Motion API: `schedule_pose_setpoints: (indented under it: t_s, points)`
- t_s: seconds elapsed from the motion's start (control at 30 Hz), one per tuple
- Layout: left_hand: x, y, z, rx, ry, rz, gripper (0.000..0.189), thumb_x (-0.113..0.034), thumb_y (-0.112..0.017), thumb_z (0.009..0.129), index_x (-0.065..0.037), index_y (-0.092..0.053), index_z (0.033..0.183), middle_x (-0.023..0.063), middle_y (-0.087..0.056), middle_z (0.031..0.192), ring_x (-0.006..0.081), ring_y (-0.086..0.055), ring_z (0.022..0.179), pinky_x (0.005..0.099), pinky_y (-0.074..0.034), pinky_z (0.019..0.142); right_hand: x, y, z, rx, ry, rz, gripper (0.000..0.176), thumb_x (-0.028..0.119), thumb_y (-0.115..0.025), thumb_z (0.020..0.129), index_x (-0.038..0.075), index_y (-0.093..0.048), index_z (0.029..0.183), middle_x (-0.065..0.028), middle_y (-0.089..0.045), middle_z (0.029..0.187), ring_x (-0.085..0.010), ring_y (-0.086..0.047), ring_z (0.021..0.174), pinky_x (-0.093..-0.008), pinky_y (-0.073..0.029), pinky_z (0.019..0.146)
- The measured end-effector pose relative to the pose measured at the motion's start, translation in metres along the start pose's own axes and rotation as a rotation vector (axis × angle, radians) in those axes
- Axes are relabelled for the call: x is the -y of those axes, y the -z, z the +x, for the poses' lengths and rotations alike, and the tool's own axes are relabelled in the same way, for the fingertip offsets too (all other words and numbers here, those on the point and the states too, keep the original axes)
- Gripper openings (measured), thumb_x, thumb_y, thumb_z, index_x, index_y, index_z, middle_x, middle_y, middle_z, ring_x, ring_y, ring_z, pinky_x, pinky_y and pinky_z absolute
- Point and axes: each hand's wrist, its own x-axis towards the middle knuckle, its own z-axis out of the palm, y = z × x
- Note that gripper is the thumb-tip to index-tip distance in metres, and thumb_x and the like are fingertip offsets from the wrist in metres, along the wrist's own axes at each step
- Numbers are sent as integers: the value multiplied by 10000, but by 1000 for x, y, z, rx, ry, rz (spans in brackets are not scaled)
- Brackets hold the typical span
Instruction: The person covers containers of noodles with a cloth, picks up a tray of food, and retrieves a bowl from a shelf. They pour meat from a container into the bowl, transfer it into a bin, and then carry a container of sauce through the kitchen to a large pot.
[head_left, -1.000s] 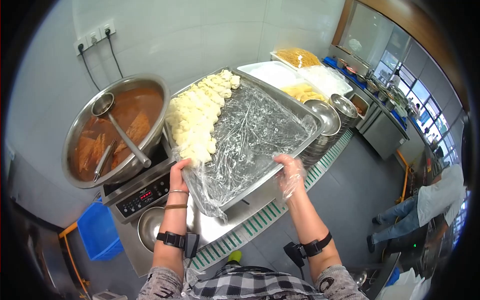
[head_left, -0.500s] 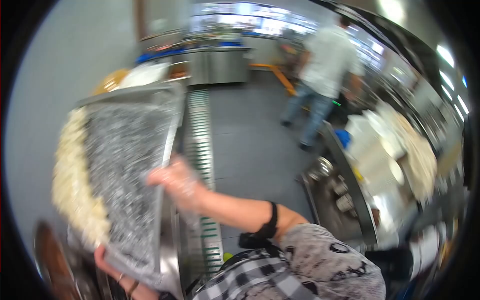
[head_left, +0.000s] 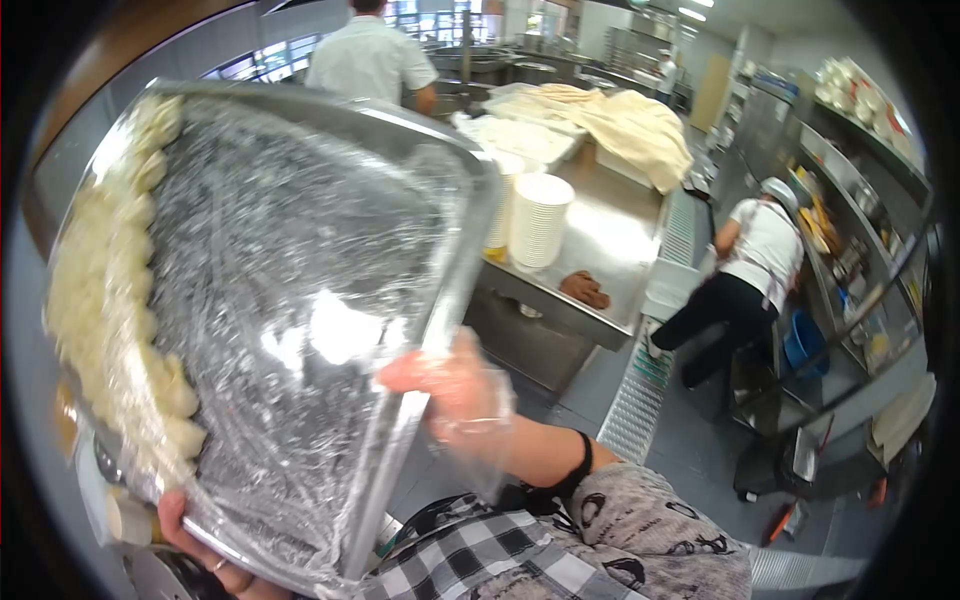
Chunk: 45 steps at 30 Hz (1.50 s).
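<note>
Both hands carry a large rectangular steel tray (head_left: 452, 290) lined with clear film and tilted up. The gloved right hand (head_left: 452, 395) is clamped on its right rim. The left hand (head_left: 205, 560) curls its fingers round the tray's near corner. Along its left side lie pale dough lumps (head_left: 100, 300). Beyond its right rim stand stacked white bowls (head_left: 540, 220).

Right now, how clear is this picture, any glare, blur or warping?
Head view: strong fisheye warping, black corners; bright glare on the plastic film lining the tray; dough pieces and the gloved right hand look softly blurred; the left hand is mostly hidden under the tray; the stacked bowls behind are sharper, evenly lit.
</note>
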Motion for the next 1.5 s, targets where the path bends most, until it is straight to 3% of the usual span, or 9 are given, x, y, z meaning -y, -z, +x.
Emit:
schedule_pose_setpoints:
  t_s: [0.07,0.17,0.27,0.43,0.53,0.6,0.67,1.13,1.5]
  points:
    - [-15,4,33,445,440,-428,627,-395,-460,689,-31,-375,1192,155,-396,1208,255,-406,1067,367,-310,921,-3,6,-39,-26,652,-939,487,293,-183,910,24,-587,959,-90,-592,963,-240,-526,948,-373,-287,911]
    - [-29,1,54,573,609,-499,602,-331,-464,677,28,-400,1156,169,-481,1095,265,-487,958,346,-389,843,-4,-22,-84,-260,1018,-1101,266,-66,-465,639,6,-549,881,-128,-580,920,-246,-577,845,-358,-415,789]
    - [51,-21,95,838,741,-437,475,-184,-486,655,67,-465,1057,160,-551,947,238,-538,853,322,-439,775,6,-16,-114,-551,702,-486,141,-9,-521,712,10,-540,850,-129,-548,852,-213,-547,825,-321,-444,717]
    - [83,-100,86,1142,979,-600,440,15,-487,653,75,-425,1085,154,-533,970,225,-545,849,315,-454,763,-1,-16,-132,-767,822,-1401,301,68,-566,762,34,-408,1016,-112,-458,937,-195,-471,866,-310,-380,791]
    - [99,-147,52,1317,1048,-644,467,19,-472,665,69,-389,1122,144,-518,1009,220,-541,876,312,-446,779,2,14,-144,-869,864,-1350,307,94,-562,771,37,-405,1028,-107,-455,948,-199,-469,872,-313,-374,802]
    - [124,-188,4,1362,1106,-696,483,24,-458,662,69,-372,1135,142,-512,1026,216,-541,883,305,-450,771,14,63,-159,-912,703,-229,292,106,-552,774,53,-418,1029,-93,-444,972,-189,-458,890,-312,-370,811]
    - [149,-214,-25,1330,1127,-730,415,0,-486,664,114,-426,1058,176,-555,932,230,-583,775,318,-496,702,17,79,-146,-989,765,-670,200,94,-541,748,45,-477,930,-70,-467,916,-159,-465,855,-292,-383,790]
    - [346,-346,-66,1118,1647,-338,407,-65,-456,659,69,-440,1043,163,-554,896,274,-559,811,384,-472,742,0,247,-9,-1361,258,111,84,34,-541,619,86,-481,593,-17,-487,599,-133,-505,542,-262,-470,546]
    - [371,-385,-70,1072,1516,-589,568,-458,-437,820,-65,-323,1215,102,-479,1112,217,-499,971,338,-451,796,-27,364,84,-1336,182,394,258,29,-478,580,4,-450,835,-101,-499,819,-249,-539,699,-383,-501,598]
